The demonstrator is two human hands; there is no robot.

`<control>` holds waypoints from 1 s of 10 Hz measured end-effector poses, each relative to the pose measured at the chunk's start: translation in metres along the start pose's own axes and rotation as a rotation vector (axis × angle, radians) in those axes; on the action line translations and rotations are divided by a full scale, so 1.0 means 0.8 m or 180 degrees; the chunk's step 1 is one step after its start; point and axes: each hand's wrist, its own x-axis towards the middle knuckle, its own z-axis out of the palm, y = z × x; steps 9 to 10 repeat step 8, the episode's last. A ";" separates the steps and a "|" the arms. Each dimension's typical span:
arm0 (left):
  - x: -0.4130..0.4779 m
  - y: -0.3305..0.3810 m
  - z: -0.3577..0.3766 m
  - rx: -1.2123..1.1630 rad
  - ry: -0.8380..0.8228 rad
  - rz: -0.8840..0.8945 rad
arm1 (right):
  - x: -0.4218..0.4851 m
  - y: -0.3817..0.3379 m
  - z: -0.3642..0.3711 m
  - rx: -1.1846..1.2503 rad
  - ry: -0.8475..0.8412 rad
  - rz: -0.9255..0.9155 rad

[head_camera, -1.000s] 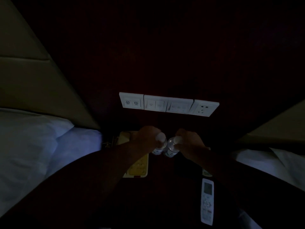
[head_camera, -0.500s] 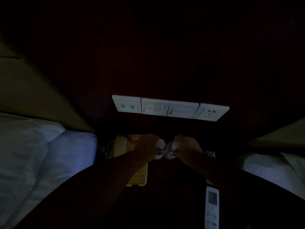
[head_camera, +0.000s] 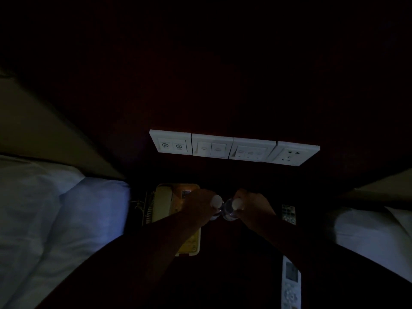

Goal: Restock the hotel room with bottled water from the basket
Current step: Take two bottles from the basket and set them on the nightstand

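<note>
- Plainly too dark over the nightstand (head_camera: pixel 236 248) to read its surface. Risks setting a bottle down on an edge or on something unseen.
- Crowds the left side with a telephone (head_camera: pixel 163 204), partly hidden under the left forearm. Could snag the handset or its coiled cord when drawing that arm back.
- Leaves a remote control (head_camera: pixel 291 284) near the front right, just beside the right forearm. Could be swept off by a careless withdrawal.
- Brings the left water bottle (head_camera: pixel 216 201) and the right water bottle (head_camera: pixel 229 212) close together, touching or nearly so, at the middle of the nightstand below the wall switch panel (head_camera: pixel 234 148). Could knock one into the other on an uneven release. Cannot tell whether either base rests on the top yet. Shows no basket.
- Reaches forward and down with both arms, converging on the middle.
- Wraps the left hand (head_camera: pixel 198 205) round the left bottle just under its white cap.
- Curls the right hand (head_camera: pixel 254 207) round the right bottle the same way, cap showing beside the fingers.
</note>
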 end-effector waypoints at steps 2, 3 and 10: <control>0.005 -0.002 -0.007 0.0418 -0.0234 0.0177 | 0.003 -0.001 0.008 -0.0150 -0.0053 -0.0071; 0.008 -0.001 -0.006 0.0513 -0.0232 0.0282 | 0.002 0.002 0.012 -0.0143 -0.0021 -0.0059; -0.029 0.003 0.021 -0.0444 0.0238 -0.0269 | -0.020 0.005 0.022 0.0171 -0.0075 0.0261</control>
